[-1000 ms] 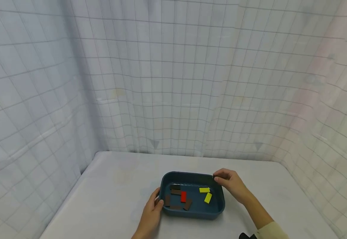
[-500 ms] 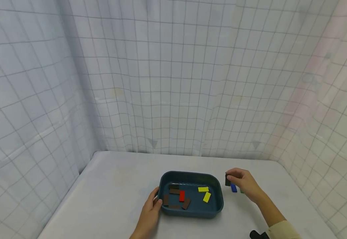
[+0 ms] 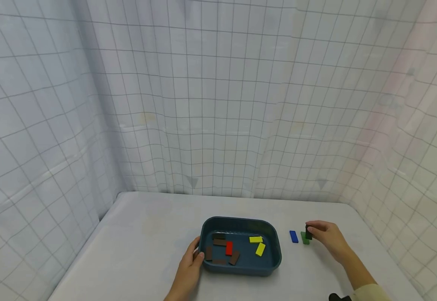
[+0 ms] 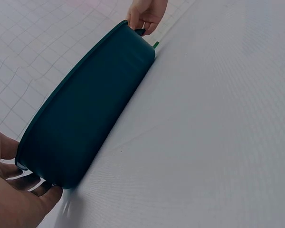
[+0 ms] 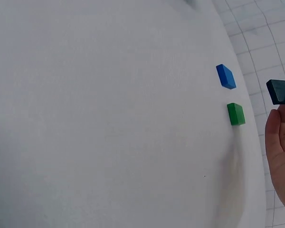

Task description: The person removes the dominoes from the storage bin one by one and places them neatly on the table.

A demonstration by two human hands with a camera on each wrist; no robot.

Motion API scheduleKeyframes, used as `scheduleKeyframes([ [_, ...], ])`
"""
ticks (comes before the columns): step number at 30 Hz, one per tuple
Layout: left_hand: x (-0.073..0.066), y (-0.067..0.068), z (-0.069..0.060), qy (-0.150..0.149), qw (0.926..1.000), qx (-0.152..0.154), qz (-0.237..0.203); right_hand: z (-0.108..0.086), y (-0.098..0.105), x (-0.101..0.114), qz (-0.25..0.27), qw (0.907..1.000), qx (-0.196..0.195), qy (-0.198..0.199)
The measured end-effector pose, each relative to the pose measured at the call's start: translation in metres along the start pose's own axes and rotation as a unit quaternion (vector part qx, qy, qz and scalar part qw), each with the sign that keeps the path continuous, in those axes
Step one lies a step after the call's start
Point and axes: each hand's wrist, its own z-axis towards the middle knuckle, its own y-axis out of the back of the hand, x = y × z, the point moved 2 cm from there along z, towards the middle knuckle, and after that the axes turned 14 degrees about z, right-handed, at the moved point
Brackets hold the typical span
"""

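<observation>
White grid-lined cloth (image 3: 222, 104) hangs behind your smooth white table (image 3: 143, 242). On it, your left hand (image 3: 188, 267) curls round the end of the glossy, round-cornered teal tray (image 3: 241, 271) of flat red, yellow and brown blocks (image 3: 235, 258). Your right hand (image 3: 329, 237) pinches a dark oblong block (image 3: 309, 232) between barely parted fingertips; from the head it overlaps the green block (image 5: 236, 114), near the blue block (image 5: 226, 76), but your right wrist view shows it apart.

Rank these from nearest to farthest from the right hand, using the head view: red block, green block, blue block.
1. Green block: on the table, just left of the right hand.
2. Blue block: also on the table, farther left.
3. Red block: inside the teal bin, farthest left.
</observation>
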Motion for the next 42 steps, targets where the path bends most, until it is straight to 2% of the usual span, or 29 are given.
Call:
scheduleKeyframes([
  [5, 0.0, -0.001, 0.001, -0.002, 1.0, 0.003, -0.004, -0.002, 0.012, -0.009, -0.015, 0.9994, -0.026, -0.015],
  [11, -0.002, -0.001, 0.003, 0.004, 1.0, 0.002, 0.003, -0.001, 0.02, -0.017, -0.083, 0.9946, -0.054, -0.031],
  [16, -0.003, -0.002, 0.003, 0.018, 0.9998, 0.005, -0.005, 0.004, 0.02, -0.024, -0.154, 0.9858, -0.064, -0.025],
  [24, -0.002, -0.003, 0.003, 0.018, 0.9997, 0.007, -0.016, 0.005, 0.016, -0.033, -0.247, 0.9665, -0.07, 0.009],
  [29, -0.002, -0.001, 0.0, 0.014, 0.9998, 0.002, -0.011, 0.004, 0.01, -0.03, -0.261, 0.9627, -0.068, 0.016],
  [38, -0.001, 0.0, -0.001, 0.016, 0.9999, -0.001, 0.001, 0.003, 0.01, -0.029, -0.256, 0.9645, -0.06, 0.025],
  [42, -0.001, 0.0, -0.001, 0.014, 0.9999, -0.003, 0.006, 0.004, 0.011, -0.03, -0.252, 0.9656, -0.063, 0.013],
])
